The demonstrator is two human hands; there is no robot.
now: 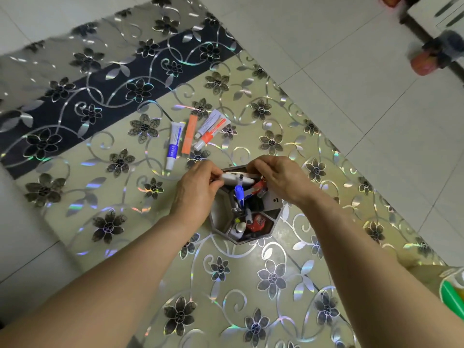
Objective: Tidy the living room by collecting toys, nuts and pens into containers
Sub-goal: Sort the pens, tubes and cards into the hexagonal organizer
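A dark hexagonal organiser (221,222) with several compartments stands on the flower-patterned table. It holds pens, a blue-capped marker (239,190), a red item (257,222) and a small white bottle (239,228). My left hand (198,189) and my right hand (278,179) meet over its far rim. Both pinch a flat white object (237,179) lying across the top. What the right fingers grip is partly hidden.
Several tubes lie beyond the organiser: a white and blue tube (173,145), an orange stick (190,134), and two white and orange tubes (212,128). The table edge runs along the right. A green object (452,297) is at lower right, blurred items (437,56) at top right.
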